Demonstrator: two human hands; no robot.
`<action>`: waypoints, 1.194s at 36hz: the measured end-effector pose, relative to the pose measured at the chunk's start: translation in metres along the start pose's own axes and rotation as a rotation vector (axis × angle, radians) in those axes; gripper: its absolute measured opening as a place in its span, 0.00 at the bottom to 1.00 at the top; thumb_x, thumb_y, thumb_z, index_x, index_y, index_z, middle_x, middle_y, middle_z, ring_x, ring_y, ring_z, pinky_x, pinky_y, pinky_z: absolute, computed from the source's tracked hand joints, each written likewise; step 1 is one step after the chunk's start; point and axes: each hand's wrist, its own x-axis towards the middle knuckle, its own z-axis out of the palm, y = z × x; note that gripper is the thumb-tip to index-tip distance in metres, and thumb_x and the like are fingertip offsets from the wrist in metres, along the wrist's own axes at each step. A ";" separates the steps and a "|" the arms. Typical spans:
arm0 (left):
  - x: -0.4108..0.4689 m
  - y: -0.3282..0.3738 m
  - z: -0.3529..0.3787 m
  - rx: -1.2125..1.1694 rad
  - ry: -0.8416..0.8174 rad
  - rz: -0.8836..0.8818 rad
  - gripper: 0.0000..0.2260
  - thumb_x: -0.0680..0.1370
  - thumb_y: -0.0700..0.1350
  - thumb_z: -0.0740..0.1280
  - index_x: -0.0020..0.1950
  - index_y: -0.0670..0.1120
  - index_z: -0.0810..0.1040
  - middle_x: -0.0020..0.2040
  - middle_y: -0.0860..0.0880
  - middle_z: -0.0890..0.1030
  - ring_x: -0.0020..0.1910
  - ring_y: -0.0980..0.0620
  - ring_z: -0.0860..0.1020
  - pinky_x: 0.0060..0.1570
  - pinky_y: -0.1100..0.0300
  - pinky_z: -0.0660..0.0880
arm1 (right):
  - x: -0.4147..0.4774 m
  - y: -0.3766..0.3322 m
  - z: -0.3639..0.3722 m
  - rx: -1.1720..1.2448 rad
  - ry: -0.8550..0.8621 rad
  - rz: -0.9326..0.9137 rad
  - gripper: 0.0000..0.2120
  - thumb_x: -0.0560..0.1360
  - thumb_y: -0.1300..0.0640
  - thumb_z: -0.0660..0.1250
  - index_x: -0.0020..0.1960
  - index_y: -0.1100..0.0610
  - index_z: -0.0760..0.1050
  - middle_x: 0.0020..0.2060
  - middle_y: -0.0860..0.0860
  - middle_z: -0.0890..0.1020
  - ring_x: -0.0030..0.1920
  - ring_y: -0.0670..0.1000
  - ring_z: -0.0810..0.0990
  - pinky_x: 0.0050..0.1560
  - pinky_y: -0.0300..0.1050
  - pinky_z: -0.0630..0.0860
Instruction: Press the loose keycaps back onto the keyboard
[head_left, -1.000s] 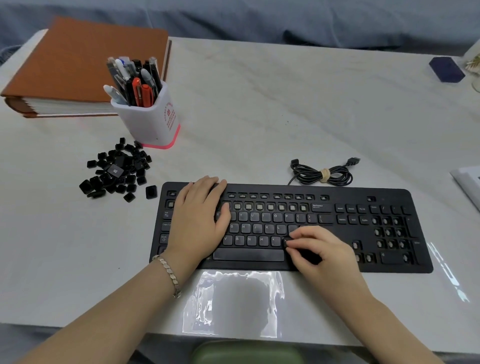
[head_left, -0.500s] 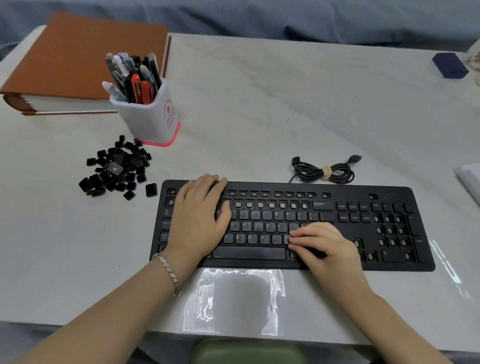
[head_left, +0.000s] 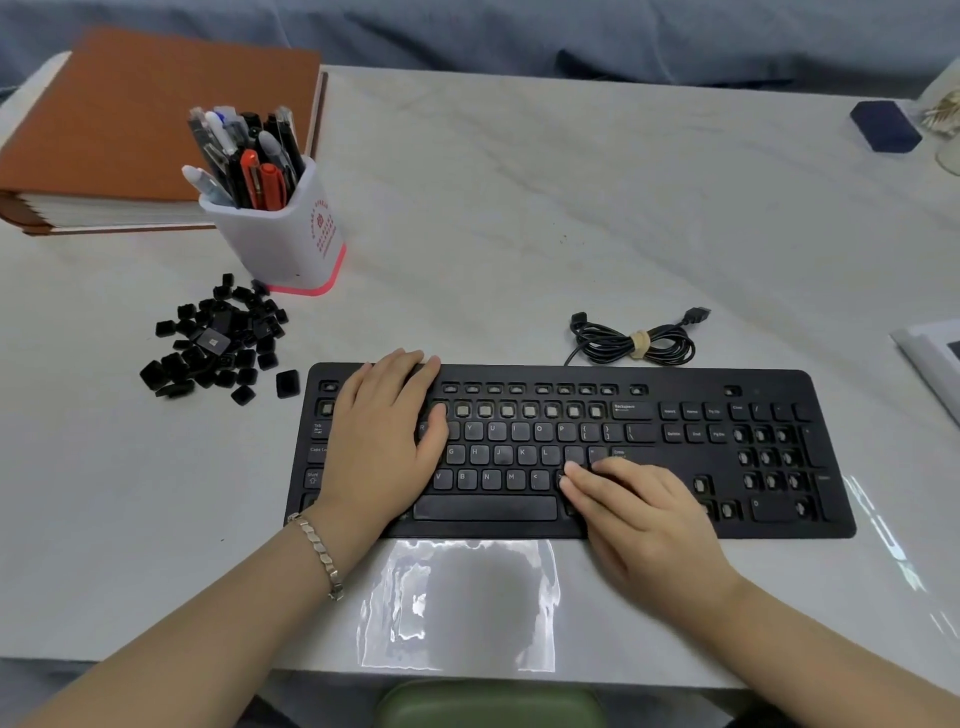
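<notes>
Left hand (head_left: 384, 441) lies flat, palm down; right hand (head_left: 639, 525) presses down, fingers (head_left: 587, 480) straight.

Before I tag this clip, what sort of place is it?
Probably an office or study desk. A pale marble-look tabletop carries a black wired keyboard, a white pen pot full of pens and a thick brown-covered binder.

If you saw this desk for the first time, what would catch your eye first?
The left hand lies flat on the keyboard, at its left side, while the right hand presses near its bottom row. Loose keycaps lie heaped to its left, by a pen cup.
</notes>
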 end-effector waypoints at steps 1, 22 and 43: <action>0.000 0.000 0.000 0.001 0.001 0.000 0.20 0.76 0.48 0.57 0.62 0.40 0.77 0.60 0.43 0.78 0.63 0.49 0.69 0.66 0.52 0.60 | 0.000 -0.001 0.001 -0.005 -0.007 0.002 0.14 0.71 0.61 0.61 0.51 0.61 0.82 0.49 0.51 0.83 0.51 0.52 0.73 0.48 0.44 0.68; 0.001 0.002 -0.003 -0.017 0.001 -0.005 0.20 0.75 0.48 0.57 0.61 0.40 0.78 0.58 0.44 0.79 0.62 0.50 0.69 0.65 0.54 0.59 | 0.125 0.070 -0.021 0.377 -0.119 0.753 0.10 0.73 0.62 0.67 0.53 0.56 0.81 0.46 0.50 0.82 0.41 0.43 0.76 0.45 0.29 0.67; 0.001 0.002 -0.005 -0.025 -0.036 -0.022 0.20 0.75 0.48 0.57 0.61 0.42 0.78 0.59 0.45 0.79 0.62 0.51 0.69 0.66 0.56 0.58 | 0.145 0.074 0.009 0.588 -0.044 1.011 0.04 0.72 0.56 0.70 0.45 0.57 0.78 0.35 0.51 0.78 0.32 0.41 0.75 0.35 0.31 0.67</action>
